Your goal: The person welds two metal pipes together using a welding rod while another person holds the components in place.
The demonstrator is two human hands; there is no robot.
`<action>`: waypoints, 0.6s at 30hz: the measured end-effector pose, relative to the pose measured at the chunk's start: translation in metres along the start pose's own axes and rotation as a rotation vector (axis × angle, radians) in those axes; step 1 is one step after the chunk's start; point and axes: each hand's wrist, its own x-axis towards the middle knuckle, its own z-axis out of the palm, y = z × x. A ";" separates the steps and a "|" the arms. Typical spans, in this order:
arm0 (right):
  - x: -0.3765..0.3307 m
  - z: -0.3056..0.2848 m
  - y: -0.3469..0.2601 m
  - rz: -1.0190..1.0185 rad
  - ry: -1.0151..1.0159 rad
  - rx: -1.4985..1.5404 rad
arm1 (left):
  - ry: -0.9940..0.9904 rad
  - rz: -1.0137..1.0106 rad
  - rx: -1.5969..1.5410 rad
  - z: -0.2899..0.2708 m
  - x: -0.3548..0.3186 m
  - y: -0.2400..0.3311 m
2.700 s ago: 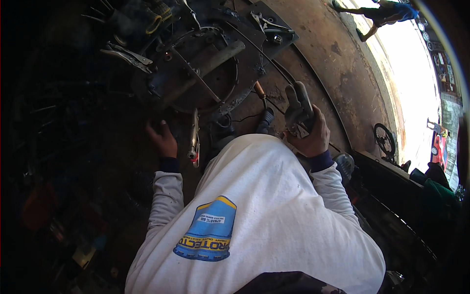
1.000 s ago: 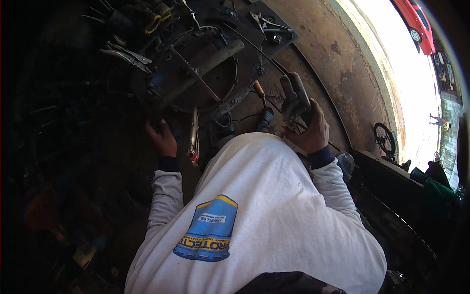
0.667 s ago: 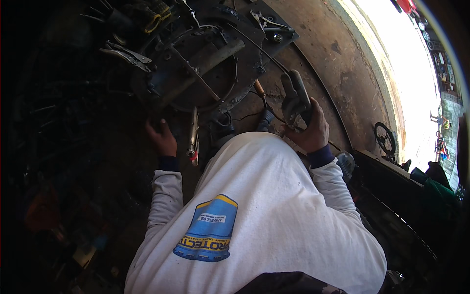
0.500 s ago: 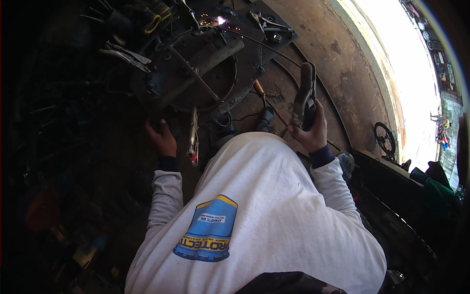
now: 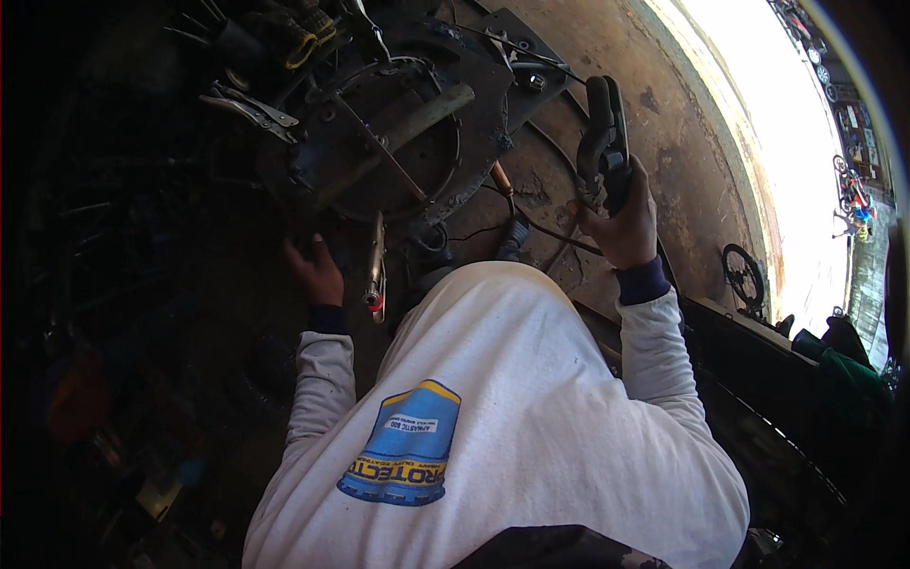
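My right hand (image 5: 621,223) is shut on a black clamp-shaped welding holder (image 5: 605,137), raised upright above the rusty metal floor (image 5: 607,57). A thin cable (image 5: 559,237) trails from it toward my body. My left hand (image 5: 316,270) rests with fingers apart on the dark ground, right beside a round dark metal assembly (image 5: 389,142) crossed by rods and a grey bar. A slim metal tool with a red tip (image 5: 376,270) lies just right of that hand. White sleeves cover both my arms.
Locking pliers (image 5: 245,102) and black-and-yellow gloves (image 5: 289,28) lie at the assembly's far left. A wooden-handled tool (image 5: 500,178) sits between assembly and holder. A small wheel (image 5: 744,275) and green cloth (image 5: 844,379) are at right, and dark clutter fills the left side.
My right hand has lifted the welding holder from low near the floor and turned it upright. A bright spark showed briefly at the assembly's far edge. My left hand stayed put.
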 end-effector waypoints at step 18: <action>0.001 -0.010 0.009 0.021 -0.018 0.054 | 0.018 -0.025 -0.014 0.000 0.000 0.006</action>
